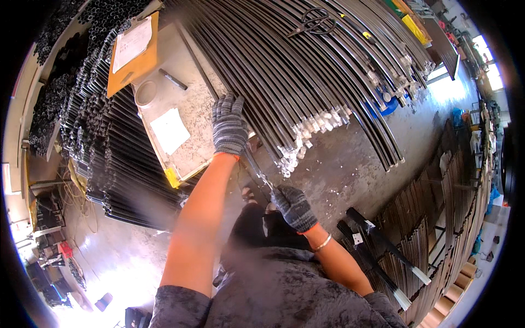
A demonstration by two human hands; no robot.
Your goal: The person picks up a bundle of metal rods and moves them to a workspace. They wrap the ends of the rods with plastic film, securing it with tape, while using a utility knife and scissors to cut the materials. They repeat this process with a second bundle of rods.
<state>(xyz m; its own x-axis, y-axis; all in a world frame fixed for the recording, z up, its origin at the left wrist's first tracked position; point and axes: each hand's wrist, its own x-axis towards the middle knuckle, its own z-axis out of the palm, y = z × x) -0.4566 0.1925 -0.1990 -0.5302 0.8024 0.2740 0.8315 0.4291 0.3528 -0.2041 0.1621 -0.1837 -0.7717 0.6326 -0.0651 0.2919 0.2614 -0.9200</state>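
Left grip (229,126) clamps rod (252,159); right grip (294,206) clamps its end; scissors (314,22) apart

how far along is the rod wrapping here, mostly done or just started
Well along, it seems. Done: many dark rods on the table already carry clear wrap on their ends. In hand: the left hand presses one rod down while the right hand grips its end near the clear wrap. Left: two rods on the floor; whether they still need work is unclear.
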